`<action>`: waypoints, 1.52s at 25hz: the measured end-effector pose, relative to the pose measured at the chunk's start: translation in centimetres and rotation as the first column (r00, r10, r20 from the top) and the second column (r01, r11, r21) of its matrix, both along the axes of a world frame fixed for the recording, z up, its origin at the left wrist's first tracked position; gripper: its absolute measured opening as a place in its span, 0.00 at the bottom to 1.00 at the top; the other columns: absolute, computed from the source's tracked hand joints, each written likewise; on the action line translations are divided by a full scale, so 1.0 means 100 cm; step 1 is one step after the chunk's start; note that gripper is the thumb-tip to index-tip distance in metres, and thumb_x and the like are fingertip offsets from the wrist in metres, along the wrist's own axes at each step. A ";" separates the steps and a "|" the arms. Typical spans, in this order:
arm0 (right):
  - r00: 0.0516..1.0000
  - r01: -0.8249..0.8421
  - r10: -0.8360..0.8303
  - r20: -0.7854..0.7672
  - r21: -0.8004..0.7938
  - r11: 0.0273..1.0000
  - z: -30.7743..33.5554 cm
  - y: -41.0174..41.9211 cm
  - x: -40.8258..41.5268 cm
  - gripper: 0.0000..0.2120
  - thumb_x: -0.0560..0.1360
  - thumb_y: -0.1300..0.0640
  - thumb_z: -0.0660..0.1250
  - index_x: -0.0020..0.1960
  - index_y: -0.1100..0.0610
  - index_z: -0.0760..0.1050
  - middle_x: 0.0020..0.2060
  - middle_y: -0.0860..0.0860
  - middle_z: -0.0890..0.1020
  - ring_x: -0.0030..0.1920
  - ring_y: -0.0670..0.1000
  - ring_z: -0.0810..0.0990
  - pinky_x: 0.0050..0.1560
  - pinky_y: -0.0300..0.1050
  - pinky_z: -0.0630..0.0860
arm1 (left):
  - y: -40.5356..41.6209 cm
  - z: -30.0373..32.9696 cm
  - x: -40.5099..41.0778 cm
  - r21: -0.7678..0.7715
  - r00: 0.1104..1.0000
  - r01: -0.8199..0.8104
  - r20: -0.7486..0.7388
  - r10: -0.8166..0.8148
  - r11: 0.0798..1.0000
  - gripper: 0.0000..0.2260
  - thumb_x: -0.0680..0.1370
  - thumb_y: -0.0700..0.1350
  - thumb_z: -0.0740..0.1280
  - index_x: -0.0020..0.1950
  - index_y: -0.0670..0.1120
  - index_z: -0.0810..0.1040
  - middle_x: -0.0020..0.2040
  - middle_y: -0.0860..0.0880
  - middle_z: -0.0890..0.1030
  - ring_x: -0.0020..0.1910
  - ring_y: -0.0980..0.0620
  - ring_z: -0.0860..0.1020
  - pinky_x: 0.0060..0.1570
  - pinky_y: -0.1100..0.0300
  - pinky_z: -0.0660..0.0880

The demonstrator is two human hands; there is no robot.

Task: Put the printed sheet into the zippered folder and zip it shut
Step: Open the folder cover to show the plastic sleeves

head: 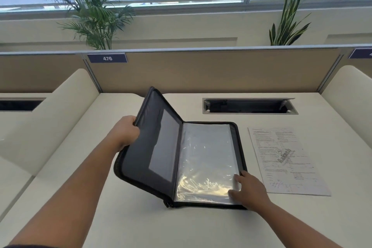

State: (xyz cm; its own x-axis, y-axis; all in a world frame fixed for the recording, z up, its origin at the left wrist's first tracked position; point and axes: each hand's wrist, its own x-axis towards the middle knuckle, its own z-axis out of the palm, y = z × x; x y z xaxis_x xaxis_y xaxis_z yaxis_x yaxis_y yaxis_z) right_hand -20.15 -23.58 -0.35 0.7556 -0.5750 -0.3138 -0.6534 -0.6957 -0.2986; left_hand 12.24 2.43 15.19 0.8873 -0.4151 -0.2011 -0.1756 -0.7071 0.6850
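On tabletop [141, 225]: folder [181, 159] open, sheet [285, 159] outside it.
Left hand [125, 132] grips the raised cover's zipper edge at 10 o'clock; right hand [248, 189], fingers spread flat, presses the clear sleeves [205, 159] at 5 o'clock. Sheet lies flat at 3 o'clock, just beside folder.

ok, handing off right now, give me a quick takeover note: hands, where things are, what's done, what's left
Left hand: gripping the raised front cover of the zippered folder at its outer edge, holding it part open.
Right hand: fingers flat on the near right corner of the clear plastic sleeves, pinning the lower half to the desk.
Printed sheet: flat on the desk, right of the folder, apart from it, untouched.
Done: folder unzipped and opened.
Left: pick up the sheet, put it inside, close the cover, zip shut.
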 end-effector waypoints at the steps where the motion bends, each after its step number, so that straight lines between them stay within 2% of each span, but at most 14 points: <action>1: 1.000 -0.013 0.014 0.005 -0.020 1.000 -0.001 0.001 -0.002 0.21 0.69 0.38 0.67 0.55 0.50 0.78 0.51 0.46 0.76 0.55 0.51 0.78 0.52 0.48 0.77 | 0.007 -0.009 0.006 0.046 0.999 -0.032 0.037 0.030 0.998 0.12 0.74 0.34 0.60 0.51 0.43 0.80 0.47 0.41 0.84 0.44 0.40 0.83 0.43 0.44 0.83; 4: 1.000 -0.029 0.028 -0.008 -0.060 0.998 0.000 -0.002 -0.007 0.19 0.68 0.37 0.68 0.55 0.46 0.77 0.52 0.44 0.77 0.56 0.51 0.78 0.52 0.46 0.75 | 0.030 -0.046 0.019 0.196 0.991 -0.110 0.095 0.093 0.974 0.11 0.76 0.36 0.60 0.56 0.39 0.77 0.55 0.38 0.81 0.51 0.37 0.79 0.52 0.45 0.79; 7: 0.997 -0.031 0.024 -0.077 -0.089 0.996 0.002 -0.010 -0.012 0.25 0.68 0.36 0.70 0.62 0.42 0.76 0.59 0.43 0.78 0.60 0.50 0.76 0.61 0.49 0.72 | 0.048 -0.090 0.017 0.290 0.987 -0.157 0.076 0.141 0.944 0.11 0.79 0.39 0.60 0.59 0.39 0.75 0.60 0.36 0.79 0.56 0.36 0.77 0.55 0.46 0.76; 14: 0.979 -0.006 -0.022 -0.201 -0.137 0.991 0.011 -0.020 -0.017 0.26 0.64 0.35 0.73 0.60 0.41 0.76 0.56 0.43 0.79 0.58 0.49 0.78 0.65 0.52 0.67 | 0.052 -0.155 -0.010 0.342 0.984 -0.176 0.040 0.173 0.923 0.09 0.77 0.35 0.59 0.58 0.38 0.68 0.59 0.32 0.77 0.57 0.32 0.76 0.47 0.48 0.71; 17: 0.977 0.013 -0.040 -0.210 -0.127 0.992 0.013 -0.018 -0.019 0.26 0.64 0.37 0.73 0.60 0.41 0.74 0.56 0.43 0.79 0.58 0.49 0.78 0.65 0.54 0.64 | 0.046 -0.166 -0.018 0.399 0.989 -0.145 0.051 0.136 0.905 0.18 0.76 0.35 0.59 0.66 0.40 0.65 0.62 0.34 0.75 0.59 0.31 0.74 0.53 0.44 0.73; 19: 0.975 0.012 -0.037 -0.218 -0.114 0.993 0.012 -0.017 -0.020 0.28 0.65 0.38 0.72 0.63 0.40 0.71 0.55 0.43 0.77 0.59 0.49 0.77 0.65 0.56 0.63 | 0.043 -0.171 -0.022 0.475 0.996 -0.094 0.039 0.086 0.875 0.28 0.76 0.37 0.59 0.76 0.46 0.60 0.68 0.39 0.71 0.63 0.33 0.71 0.57 0.43 0.73; 21: 0.973 -0.009 -0.019 -0.229 -0.117 0.993 0.011 -0.016 -0.021 0.28 0.66 0.38 0.72 0.64 0.38 0.68 0.54 0.44 0.76 0.58 0.51 0.76 0.63 0.58 0.63 | 0.040 -0.175 -0.027 0.540 0.998 -0.057 0.022 0.054 0.840 0.31 0.76 0.40 0.60 0.79 0.51 0.58 0.71 0.42 0.67 0.67 0.35 0.68 0.59 0.43 0.71; 23: 0.965 -0.034 0.001 -0.262 -0.120 0.992 0.009 -0.017 -0.021 0.27 0.67 0.39 0.70 0.64 0.37 0.68 0.54 0.46 0.74 0.58 0.52 0.76 0.62 0.59 0.63 | 0.037 -0.178 -0.032 0.581 0.998 -0.062 0.031 0.054 0.812 0.30 0.76 0.41 0.60 0.78 0.52 0.60 0.73 0.43 0.65 0.68 0.36 0.66 0.62 0.42 0.70; 25: 0.958 -0.033 0.000 -0.285 -0.111 0.993 0.008 -0.018 -0.020 0.25 0.67 0.39 0.68 0.63 0.37 0.68 0.55 0.47 0.73 0.59 0.53 0.75 0.62 0.60 0.63 | 0.034 -0.180 -0.033 0.586 0.995 -0.089 0.082 0.051 0.806 0.25 0.74 0.40 0.60 0.73 0.49 0.67 0.75 0.42 0.63 0.70 0.36 0.64 0.66 0.41 0.68; 27: 0.965 0.018 -0.040 -0.259 -0.086 0.996 0.007 -0.018 -0.019 0.23 0.67 0.40 0.65 0.62 0.37 0.70 0.55 0.46 0.72 0.60 0.52 0.74 0.63 0.59 0.62 | 0.027 -0.179 -0.032 0.520 0.984 -0.085 0.177 -0.010 0.850 0.22 0.73 0.39 0.62 0.68 0.46 0.72 0.78 0.42 0.63 0.73 0.37 0.62 0.69 0.41 0.66; 30: 0.960 0.031 -0.044 -0.275 -0.053 0.998 0.008 -0.021 -0.016 0.26 0.67 0.39 0.64 0.65 0.36 0.70 0.59 0.47 0.72 0.62 0.52 0.73 0.64 0.59 0.62 | 0.000 -0.174 -0.042 0.367 0.942 0.120 0.251 -0.223 0.922 0.22 0.78 0.42 0.65 0.72 0.44 0.73 0.78 0.41 0.67 0.75 0.39 0.65 0.72 0.42 0.66; 32: 0.957 0.016 -0.029 -0.288 -0.050 0.999 0.011 -0.024 -0.013 0.28 0.67 0.37 0.66 0.67 0.35 0.70 0.63 0.47 0.71 0.63 0.52 0.73 0.64 0.58 0.63 | -0.022 -0.173 -0.056 0.407 0.899 0.268 0.219 -0.378 0.873 0.27 0.79 0.53 0.66 0.77 0.51 0.68 0.81 0.46 0.63 0.79 0.44 0.60 0.75 0.41 0.60; 35: 0.962 0.001 -0.020 -0.273 -0.069 0.998 0.014 -0.026 -0.013 0.27 0.69 0.39 0.67 0.68 0.35 0.71 0.64 0.47 0.72 0.63 0.52 0.74 0.64 0.57 0.63 | -0.049 -0.177 -0.074 0.541 0.802 0.414 0.164 -0.574 0.732 0.37 0.75 0.70 0.62 0.81 0.62 0.54 0.84 0.53 0.51 0.82 0.46 0.47 0.77 0.39 0.45; 38: 0.965 -0.012 -0.013 -0.260 -0.094 0.996 0.013 -0.025 -0.015 0.25 0.70 0.41 0.67 0.66 0.35 0.72 0.62 0.46 0.73 0.61 0.52 0.74 0.63 0.57 0.63 | -0.072 -0.181 -0.086 0.536 0.730 0.540 0.085 -0.678 0.649 0.42 0.72 0.74 0.61 0.81 0.63 0.48 0.84 0.54 0.44 0.82 0.46 0.43 0.76 0.38 0.43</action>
State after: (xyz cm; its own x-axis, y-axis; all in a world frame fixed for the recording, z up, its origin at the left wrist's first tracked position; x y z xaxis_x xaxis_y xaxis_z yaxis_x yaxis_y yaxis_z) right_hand -21.61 -26.10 0.94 0.6547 -0.6115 -0.4443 -0.7001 -0.7122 -0.0515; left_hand 3.61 -4.76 -2.87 0.5076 -0.8017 -0.3156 -0.7970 -0.5761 0.1816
